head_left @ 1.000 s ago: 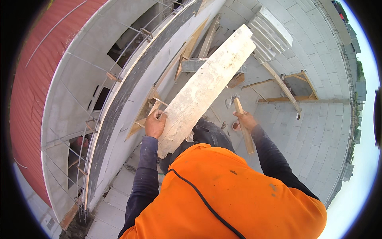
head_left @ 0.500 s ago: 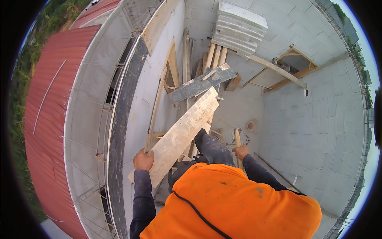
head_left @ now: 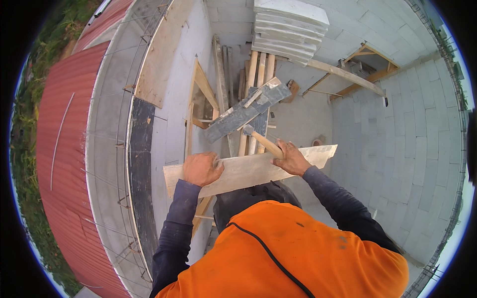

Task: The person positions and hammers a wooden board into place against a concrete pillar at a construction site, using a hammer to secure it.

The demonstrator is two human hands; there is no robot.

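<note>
Your top is showing bright orange with dark specks, a black cord crossing it; your sleeves are reading dark navy, black higher up. Your board is showing pale tan, smudged grey. The hammer handle is reading honey-yellow. Around you, the block wall is showing light grey, joint-lined; the ribbed roof, dull red; the foliage, mottled green.

Set on the wearer's head, looking steeply down through a wide fisheye, closest to the shirt, near the hands, facing past them to the floor and far wall.
</note>
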